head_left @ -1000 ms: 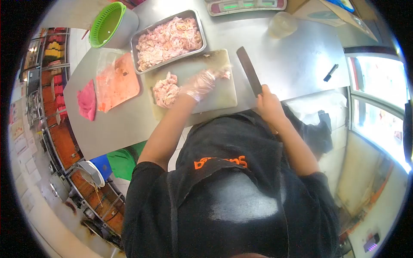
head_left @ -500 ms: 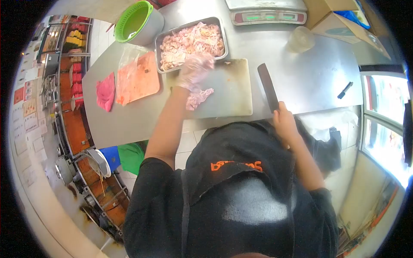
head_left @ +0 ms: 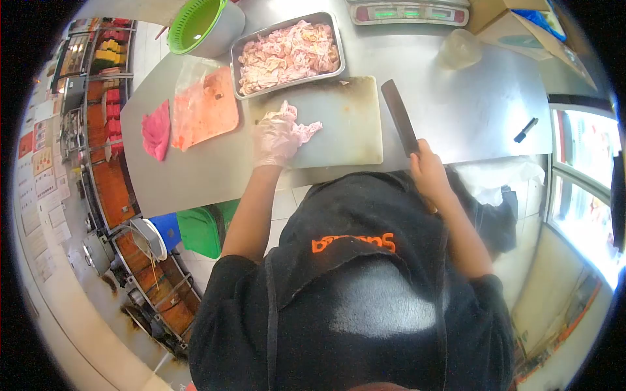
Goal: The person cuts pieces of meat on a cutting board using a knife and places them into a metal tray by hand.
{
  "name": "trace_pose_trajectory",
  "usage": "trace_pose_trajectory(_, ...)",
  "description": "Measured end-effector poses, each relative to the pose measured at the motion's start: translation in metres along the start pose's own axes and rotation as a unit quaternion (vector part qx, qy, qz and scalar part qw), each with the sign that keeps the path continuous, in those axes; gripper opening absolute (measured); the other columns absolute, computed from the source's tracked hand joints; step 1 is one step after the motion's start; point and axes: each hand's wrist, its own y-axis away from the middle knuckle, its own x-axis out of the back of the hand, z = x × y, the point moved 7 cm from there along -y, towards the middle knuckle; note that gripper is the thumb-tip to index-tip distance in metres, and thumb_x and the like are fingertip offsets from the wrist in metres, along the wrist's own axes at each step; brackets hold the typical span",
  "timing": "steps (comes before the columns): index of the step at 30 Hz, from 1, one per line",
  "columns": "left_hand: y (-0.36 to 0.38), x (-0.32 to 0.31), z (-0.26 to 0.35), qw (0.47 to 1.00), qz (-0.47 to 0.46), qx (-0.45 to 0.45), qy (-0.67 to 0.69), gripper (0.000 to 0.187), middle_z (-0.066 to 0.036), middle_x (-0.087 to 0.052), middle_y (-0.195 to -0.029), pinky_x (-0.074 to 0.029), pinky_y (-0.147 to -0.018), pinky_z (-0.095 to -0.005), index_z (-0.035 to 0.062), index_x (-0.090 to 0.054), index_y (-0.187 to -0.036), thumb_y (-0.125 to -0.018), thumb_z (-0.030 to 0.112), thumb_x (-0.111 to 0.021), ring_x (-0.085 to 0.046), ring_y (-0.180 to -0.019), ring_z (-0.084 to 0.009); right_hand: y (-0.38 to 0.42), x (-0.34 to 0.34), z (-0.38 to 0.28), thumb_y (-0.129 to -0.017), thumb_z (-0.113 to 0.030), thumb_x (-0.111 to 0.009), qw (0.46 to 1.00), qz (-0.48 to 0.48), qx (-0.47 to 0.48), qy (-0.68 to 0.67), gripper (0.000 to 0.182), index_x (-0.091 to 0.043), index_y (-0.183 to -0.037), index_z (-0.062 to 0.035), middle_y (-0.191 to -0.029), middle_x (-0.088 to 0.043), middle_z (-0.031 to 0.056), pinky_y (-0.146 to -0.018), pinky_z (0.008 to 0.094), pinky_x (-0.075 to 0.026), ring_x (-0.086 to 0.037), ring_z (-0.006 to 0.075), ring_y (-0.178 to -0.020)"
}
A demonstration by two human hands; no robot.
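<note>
My left hand point(head_left: 275, 138), in a clear plastic glove, is at the left part of the pale cutting board point(head_left: 352, 130). Its fingers are closed on a piece of raw chicken point(head_left: 306, 132), which sticks out on the right side. My right hand point(head_left: 428, 168), bare, is wrapped round the handle of a cleaver point(head_left: 398, 114). The dark blade points away from me, just right of the board. Behind the board, a metal tray point(head_left: 290, 86) holds a heap of cut raw chicken point(head_left: 290, 55).
Left of the board lie an orange cutting board point(head_left: 218, 114) with a plastic bag on it and a pink cloth point(head_left: 156, 133). A bucket with a green basket point(head_left: 195, 29), a scale point(head_left: 409, 13), a clear container point(head_left: 458, 49), a cardboard box point(head_left: 512, 29) and a marker point(head_left: 525, 130) surround the workspace.
My left hand has come back from the tray's front edge to the board and closed on the chicken piece there. My right hand still holds the cleaver in nearly the same place.
</note>
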Motion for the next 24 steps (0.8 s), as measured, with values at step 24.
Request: trace_pose_trajectory(24,0.013,0.024,0.029,0.58,-0.039,0.017,0.813,0.026,-0.007,-0.067,-0.088,-0.051,-0.064,-0.0268,0.0007,-0.055,-0.113,-0.098,0.021,-0.059,-0.065,-0.076,-0.0137,-0.004,-0.006,-0.006,-0.093,-0.011,-0.05,1.0,-0.005,0.01,-0.017,0.023,-0.046,-0.112,0.0014,-0.082,-0.063,0.029,-0.072,0.0549,-0.046,-0.061,0.0491,-0.082)
